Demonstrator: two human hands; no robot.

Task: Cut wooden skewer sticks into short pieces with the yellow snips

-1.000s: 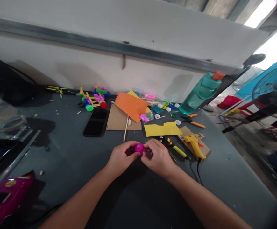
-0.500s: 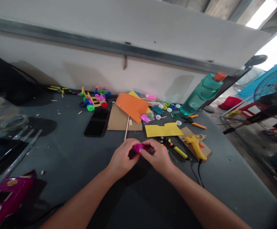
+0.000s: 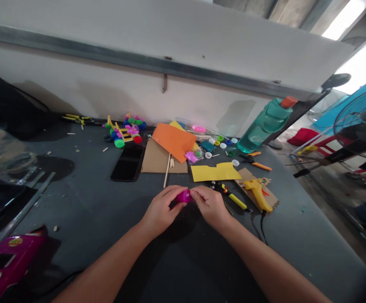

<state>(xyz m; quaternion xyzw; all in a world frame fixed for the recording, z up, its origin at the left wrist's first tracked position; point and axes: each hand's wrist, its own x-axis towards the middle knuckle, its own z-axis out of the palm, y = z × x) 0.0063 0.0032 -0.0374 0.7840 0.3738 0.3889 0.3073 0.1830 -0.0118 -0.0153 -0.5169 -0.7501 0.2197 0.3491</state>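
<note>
Over the dark tabletop, my left hand grips a magenta bottle cap between thumb and fingers. A small pale spot shows on the cap's right side. My right hand is closed in a pinch right beside that spot; whatever its fingertips hold is hidden. Just beyond the hands lies a thin wooden stick, partly on a cardboard piece. A yellow foam-like sheet and a black-and-yellow tool lie ahead of my right hand.
A yellow glue gun rests on cardboard at the right, its cord trailing forward. Behind stand a green bottle, loose bottle caps and orange-handled pliers. A phone and colourful small models lie left; a magenta device sits front left.
My right thumb and fingers have shifted right, off the cap's face to its right edge, now pinched together. More of the cap shows in my left hand, its pale spot facing right.
</note>
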